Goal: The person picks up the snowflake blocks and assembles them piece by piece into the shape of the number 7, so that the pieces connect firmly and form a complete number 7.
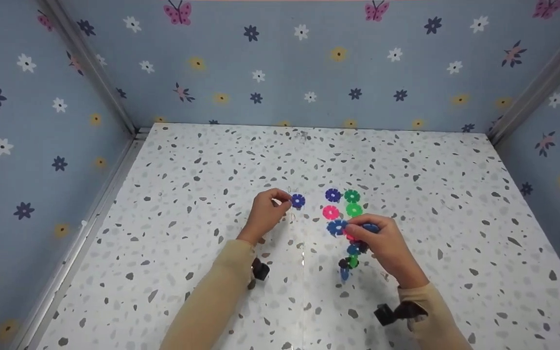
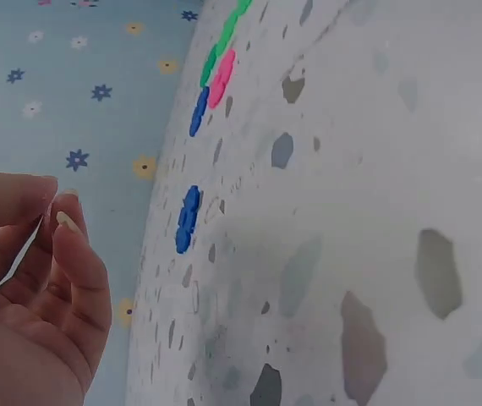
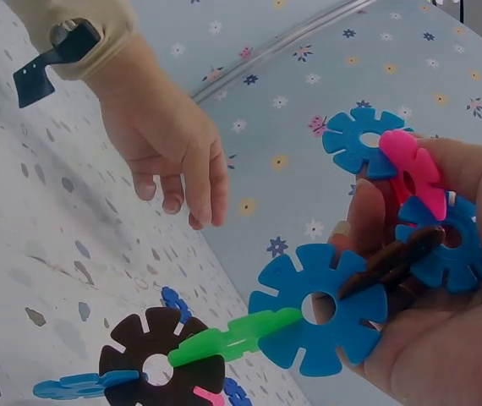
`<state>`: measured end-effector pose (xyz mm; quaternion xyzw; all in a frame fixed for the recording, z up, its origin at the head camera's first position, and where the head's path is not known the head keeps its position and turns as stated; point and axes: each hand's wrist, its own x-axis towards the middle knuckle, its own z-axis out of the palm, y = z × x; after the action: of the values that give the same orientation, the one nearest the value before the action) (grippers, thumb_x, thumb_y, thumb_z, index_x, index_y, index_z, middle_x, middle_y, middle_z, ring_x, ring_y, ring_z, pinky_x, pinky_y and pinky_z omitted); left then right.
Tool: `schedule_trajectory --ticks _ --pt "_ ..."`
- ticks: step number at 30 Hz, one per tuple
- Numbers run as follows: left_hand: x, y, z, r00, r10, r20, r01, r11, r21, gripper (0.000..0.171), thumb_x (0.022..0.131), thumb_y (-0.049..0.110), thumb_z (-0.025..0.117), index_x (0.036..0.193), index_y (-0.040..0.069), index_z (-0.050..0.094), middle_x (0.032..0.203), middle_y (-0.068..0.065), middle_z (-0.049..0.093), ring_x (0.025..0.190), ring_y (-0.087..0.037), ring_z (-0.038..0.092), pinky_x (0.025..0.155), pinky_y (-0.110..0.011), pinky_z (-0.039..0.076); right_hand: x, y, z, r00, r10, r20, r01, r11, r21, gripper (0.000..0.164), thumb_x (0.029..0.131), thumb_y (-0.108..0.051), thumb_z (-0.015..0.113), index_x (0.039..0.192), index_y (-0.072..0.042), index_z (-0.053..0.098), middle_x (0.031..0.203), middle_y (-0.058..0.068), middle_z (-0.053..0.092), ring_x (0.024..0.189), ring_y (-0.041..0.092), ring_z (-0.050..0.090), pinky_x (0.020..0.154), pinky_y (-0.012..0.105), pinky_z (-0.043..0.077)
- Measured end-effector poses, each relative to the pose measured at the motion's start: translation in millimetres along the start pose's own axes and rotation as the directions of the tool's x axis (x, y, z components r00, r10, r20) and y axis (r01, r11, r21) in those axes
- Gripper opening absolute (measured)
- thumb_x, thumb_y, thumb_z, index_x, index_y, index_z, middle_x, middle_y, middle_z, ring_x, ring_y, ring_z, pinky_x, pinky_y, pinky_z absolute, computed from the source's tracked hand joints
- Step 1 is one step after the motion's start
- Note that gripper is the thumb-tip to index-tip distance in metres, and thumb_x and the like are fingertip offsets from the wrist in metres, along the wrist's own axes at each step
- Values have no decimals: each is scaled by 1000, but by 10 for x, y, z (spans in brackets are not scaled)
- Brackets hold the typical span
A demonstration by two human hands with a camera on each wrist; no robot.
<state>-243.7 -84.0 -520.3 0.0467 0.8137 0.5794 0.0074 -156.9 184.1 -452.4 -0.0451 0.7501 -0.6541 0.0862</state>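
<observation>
My right hand (image 1: pixel 382 243) grips a chain of slotted plastic flower discs, fingers and thumb curled round its upper end. Blue, pink, green and dark brown discs interlock in it; a large blue disc (image 3: pixel 279 296), a green disc (image 3: pixel 241 336) and a dark brown disc (image 3: pixel 200 372) hang below the palm in the right wrist view. My left hand (image 1: pixel 268 212) hovers over the table, fingers loosely bent and holding nothing. Just beyond its fingertips lies a single dark blue disc (image 1: pixel 298 196), seen edge-on and apart from the fingers in the left wrist view.
Between the hands and farther back, a dark blue disc (image 1: pixel 332 191), a pink disc (image 1: pixel 326 212), a green disc (image 1: pixel 352 192) and a light green disc (image 1: pixel 354 207) lie flat on the speckled table (image 1: pixel 212 165). Flower-patterned panels (image 1: pixel 280 63) enclose its back and sides.
</observation>
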Motion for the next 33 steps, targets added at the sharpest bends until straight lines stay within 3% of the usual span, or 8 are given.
schedule_trajectory --ticks 9,13,17,23,33 --pt "268 -69 173 989 -125 78 107 974 201 29 91 19 71 115 3 65 107 -7 62 90 -19 60 82 -34 50 -19 9 -54 999 43 -19 -42 999 7 25 91 -21 73 105 0 71 98 16 65 81 28 62 71 32 55" --pt "329 -102 215 983 -169 74 137 935 327 36 88 24 73 117 6 64 109 -6 58 98 -19 56 89 -35 47 -26 15 -64 999 32 -5 -31 999 22 24 92 -19 73 105 2 70 98 17 65 81 29 63 72 33 56" --pt "370 -121 225 984 -172 50 136 899 416 36 87 28 75 115 7 65 106 -5 53 92 -20 55 84 -35 47 -31 24 -55 1000 20 9 -20 1000 10 25 93 -20 72 105 1 69 98 17 66 81 29 62 71 33 56" --pt "376 -124 233 985 -167 44 128 873 470 38 87 30 76 117 9 66 105 -5 52 90 -20 55 84 -37 47 -31 31 -57 999 43 -1 -43 998 -55 25 92 -27 73 105 -5 72 96 14 67 78 29 62 63 30 52" --pt "379 -130 271 989 -144 16 118 862 493 39 86 31 77 119 12 67 109 -6 55 93 -21 58 86 -41 48 -27 14 -15 999 43 11 -43 999 -7 23 93 -22 72 104 -2 71 97 16 65 80 29 60 72 32 56"
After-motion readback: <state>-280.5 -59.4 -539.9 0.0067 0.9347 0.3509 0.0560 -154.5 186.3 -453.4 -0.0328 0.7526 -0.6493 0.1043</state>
